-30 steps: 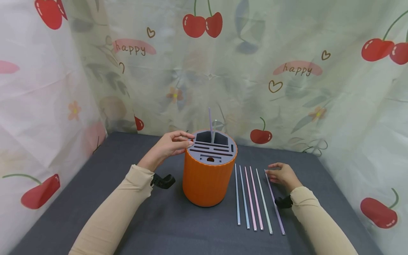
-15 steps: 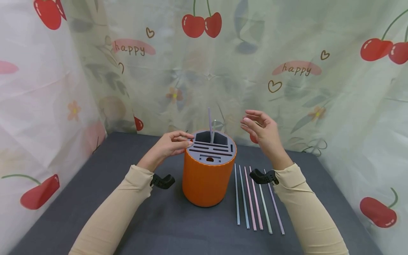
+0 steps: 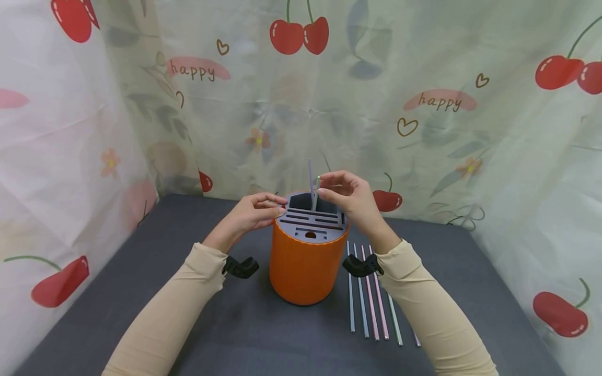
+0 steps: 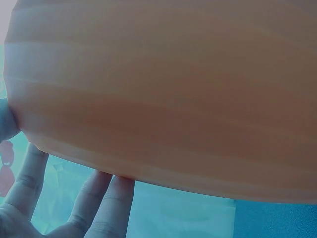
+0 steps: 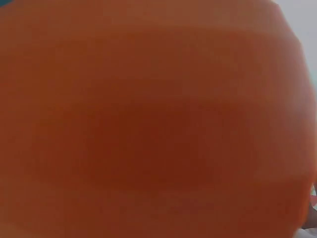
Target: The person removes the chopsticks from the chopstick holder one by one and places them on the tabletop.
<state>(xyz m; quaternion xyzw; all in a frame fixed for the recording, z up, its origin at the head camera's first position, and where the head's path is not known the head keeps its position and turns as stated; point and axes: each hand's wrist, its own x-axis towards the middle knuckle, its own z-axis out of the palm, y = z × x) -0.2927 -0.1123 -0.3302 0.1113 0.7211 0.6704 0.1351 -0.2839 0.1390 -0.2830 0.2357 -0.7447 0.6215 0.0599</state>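
Observation:
An orange knife block with a grey slotted top stands upright at mid-table. My left hand touches its left rim with thumb and fingertips; the left wrist view shows fairly straight fingers against its wall. A purple chopstick and a pale green chopstick stand in the rear opening. My right hand is over the block's right side, thumb and index fingertips right at the green chopstick. Blocked by the orange wall, the right wrist view hides that hand's fingertips.
To the right of the block, several metallic chopsticks lie side by side: blue, pink, pale green and purple. My right forearm covers part of them. A printed curtain surrounds the dark table.
My right hand has lifted from beside the purple chopstick on the table and swung left to the chopsticks in the block. My left hand has stayed at the rim.

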